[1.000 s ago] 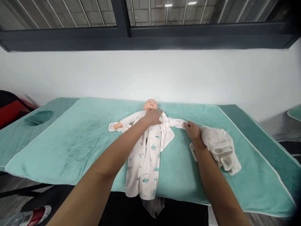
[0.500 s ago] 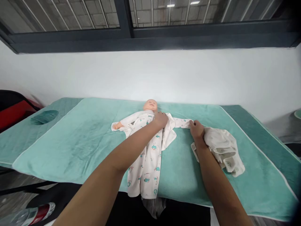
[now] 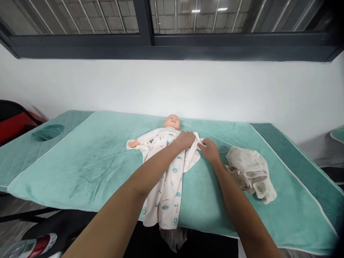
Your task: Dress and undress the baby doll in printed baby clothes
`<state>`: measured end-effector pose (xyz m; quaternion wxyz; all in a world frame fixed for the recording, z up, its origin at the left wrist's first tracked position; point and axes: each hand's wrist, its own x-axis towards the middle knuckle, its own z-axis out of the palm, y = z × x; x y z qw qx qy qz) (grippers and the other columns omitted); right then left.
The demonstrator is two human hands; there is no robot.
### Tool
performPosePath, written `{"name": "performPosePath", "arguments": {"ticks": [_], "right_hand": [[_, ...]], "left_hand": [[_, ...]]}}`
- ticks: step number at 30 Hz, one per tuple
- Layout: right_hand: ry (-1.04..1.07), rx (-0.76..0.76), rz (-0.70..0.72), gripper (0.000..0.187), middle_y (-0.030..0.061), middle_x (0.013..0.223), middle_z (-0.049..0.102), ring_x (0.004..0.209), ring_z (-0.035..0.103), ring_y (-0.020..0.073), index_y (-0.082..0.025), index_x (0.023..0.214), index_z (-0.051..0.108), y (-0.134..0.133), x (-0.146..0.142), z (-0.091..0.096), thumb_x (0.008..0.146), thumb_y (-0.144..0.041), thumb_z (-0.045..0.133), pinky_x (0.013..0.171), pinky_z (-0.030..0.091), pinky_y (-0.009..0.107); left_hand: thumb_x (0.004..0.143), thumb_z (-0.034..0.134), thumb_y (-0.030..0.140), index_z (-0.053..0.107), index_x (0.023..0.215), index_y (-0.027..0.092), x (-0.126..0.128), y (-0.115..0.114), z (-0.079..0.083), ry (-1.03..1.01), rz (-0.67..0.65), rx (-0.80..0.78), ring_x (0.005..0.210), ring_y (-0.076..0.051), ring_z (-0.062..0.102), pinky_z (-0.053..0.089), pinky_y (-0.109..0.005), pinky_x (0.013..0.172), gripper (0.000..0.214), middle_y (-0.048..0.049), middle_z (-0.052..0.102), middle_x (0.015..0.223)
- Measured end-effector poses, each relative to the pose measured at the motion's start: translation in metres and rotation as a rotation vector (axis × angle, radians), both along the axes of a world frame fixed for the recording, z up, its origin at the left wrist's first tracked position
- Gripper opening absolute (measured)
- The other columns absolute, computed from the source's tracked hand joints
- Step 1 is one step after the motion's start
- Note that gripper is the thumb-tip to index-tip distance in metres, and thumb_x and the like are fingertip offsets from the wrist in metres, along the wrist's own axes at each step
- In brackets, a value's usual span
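left hand [image 3: 186, 139] on doll's [image 3: 172, 122] chest, fingers maybe gripping the baby suit [image 3: 168, 172] | right hand [image 3: 210, 150] just beside, pinching its sleeve | suit runs back-to-front edge of the bed [image 3: 80, 168]

Count log, head view. You have two bare hands in frame: left hand [image 3: 185, 139], right hand [image 3: 210, 151]. One plastic baby doll with a bald head [image 3: 172, 122]. One white printed cotton sleepsuit with small teal animal figures [image 3: 168, 175] on that doll. One crumpled cream-white cloth garment [image 3: 251, 172], lying apart to your right. One teal terry towel with white piping [image 3: 88, 157] over one padded bench [image 3: 24, 150]; one round face hole [image 3: 47, 132] in it. One red-and-clear plastic bottle [image 3: 32, 246], bottom left. Two lit ceiling lamps [image 3: 196, 10] beyond the window.
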<state>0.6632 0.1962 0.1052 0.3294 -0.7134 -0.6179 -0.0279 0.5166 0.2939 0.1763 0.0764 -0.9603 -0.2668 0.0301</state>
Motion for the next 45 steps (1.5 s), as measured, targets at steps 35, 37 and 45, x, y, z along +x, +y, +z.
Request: {"name": "performPosePath", "arguments": {"ticks": [35, 37, 45], "right_hand": [[0.699, 0.232, -0.52, 0.015, -0.0067, 0.061, 0.03, 0.059, 0.031, 0.0115, -0.024, 0.066, 0.032, 0.005, 0.038, -0.014, 0.069, -0.026, 0.046, 0.053, 0.029, 0.025], [0.672, 0.22, -0.517, 0.015, -0.0064, 0.06, 0.033, 0.06, 0.032, 0.0119, -0.023, 0.064, 0.035, 0.006, 0.038, -0.013, 0.068, -0.026, 0.049, 0.055, 0.028, 0.025], [0.579, 0.217, -0.58, 0.012, -0.0059, 0.061, 0.035, 0.061, 0.032, 0.0127, -0.023, 0.064, 0.036, 0.003, 0.037, -0.01, 0.068, -0.024, 0.047, 0.059, 0.028, 0.027]], "left_hand": [[0.094, 0.053, 0.018, 0.058, 0.119, 0.011, -0.059, 0.014, 0.068, 0.175, -0.104, 0.145, 0.097, -0.031, 0.064, 0.046, -0.038, 0.075, 0.026, -0.0191, 0.063, 0.11], [0.095, 0.05, 0.018, 0.058, 0.118, 0.01, -0.056, 0.012, 0.065, 0.192, -0.109, 0.138, 0.096, -0.03, 0.065, 0.046, -0.038, 0.075, 0.026, -0.0186, 0.064, 0.109], [0.097, 0.053, 0.028, 0.055, 0.119, 0.009, -0.071, 0.021, 0.067, 0.083, -0.07, 0.137, 0.099, -0.031, 0.064, 0.045, -0.037, 0.075, 0.029, -0.0187, 0.063, 0.111]]}}
